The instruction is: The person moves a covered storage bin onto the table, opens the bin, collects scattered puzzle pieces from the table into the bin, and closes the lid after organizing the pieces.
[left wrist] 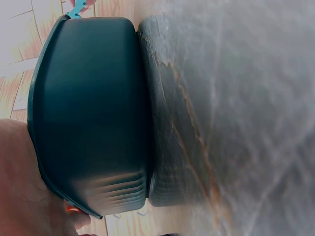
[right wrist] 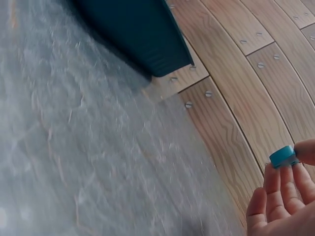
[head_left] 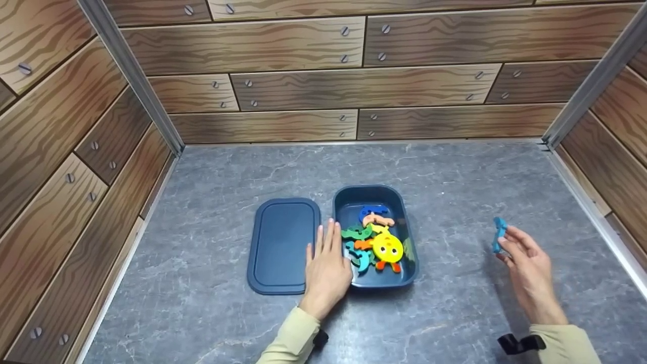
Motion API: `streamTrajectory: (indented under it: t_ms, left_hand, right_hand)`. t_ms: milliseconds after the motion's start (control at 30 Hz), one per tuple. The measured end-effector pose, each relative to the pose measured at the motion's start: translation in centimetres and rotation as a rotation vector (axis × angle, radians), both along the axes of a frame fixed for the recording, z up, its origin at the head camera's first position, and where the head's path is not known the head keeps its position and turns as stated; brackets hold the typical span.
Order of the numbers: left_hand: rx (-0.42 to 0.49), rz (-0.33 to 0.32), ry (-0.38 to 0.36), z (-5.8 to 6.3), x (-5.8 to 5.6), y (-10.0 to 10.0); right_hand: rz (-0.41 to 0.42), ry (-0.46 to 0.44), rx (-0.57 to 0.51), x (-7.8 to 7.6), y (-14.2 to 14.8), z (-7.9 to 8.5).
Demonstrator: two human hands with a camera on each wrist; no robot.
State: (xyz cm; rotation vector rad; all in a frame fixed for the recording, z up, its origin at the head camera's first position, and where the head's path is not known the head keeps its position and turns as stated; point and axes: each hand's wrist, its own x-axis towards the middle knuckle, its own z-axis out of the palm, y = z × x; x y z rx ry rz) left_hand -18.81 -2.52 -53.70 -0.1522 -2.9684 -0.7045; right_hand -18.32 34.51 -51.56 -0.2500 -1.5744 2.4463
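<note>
My right hand pinches a small light-blue toy piece between thumb and fingertips, out to the right above the table. In the right wrist view the same blue piece shows end-on at the fingertips. With its fingers straight, my left hand lies along the left rim of a dark blue box. Inside the box are several colourful toy pieces: a yellow round head with eyes, a green piece, a peach piece and a dark blue one. The left wrist view shows the box's outer wall.
A dark blue lid lies flat on the grey marbled table, left of the box and partly behind my left fingers. Wood-patterned walls enclose the table at the back and both sides, with metal corner posts.
</note>
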Motion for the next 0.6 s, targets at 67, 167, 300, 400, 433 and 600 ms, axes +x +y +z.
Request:
streamTrajectory:
  t_ms: [67, 167, 300, 400, 433, 600]
  left_hand:
    - [-0.001, -0.003, 0.000, 0.0, 0.0, 0.0]
    - [-0.006, -0.003, 0.002, 0.0, 0.0, 0.0]
    - [-0.011, -0.003, 0.009, 0.0, -0.1, 0.0]
    - [-0.007, -0.004, 0.006, 0.0, -0.1, 0.0]
    - [-0.006, -0.004, 0.005, 0.0, -0.1, 0.0]
    - [-0.010, -0.004, -0.004, 0.0, -0.1, 0.0]
  right_hand:
    - [0.011, 0.027, -0.009, 0.0, -0.3, 0.2]
    - [0.028, 0.059, 0.010, -0.2, -0.7, 0.6]
    - [0.033, 0.082, 0.067, -0.4, -1.5, 1.2]
    - [0.023, 0.090, 0.120, -0.6, -2.2, 1.6]
    - [0.022, 0.095, 0.131, -0.7, -2.4, 1.8]
    - [0.022, 0.122, 0.202, -0.7, -3.6, 2.4]
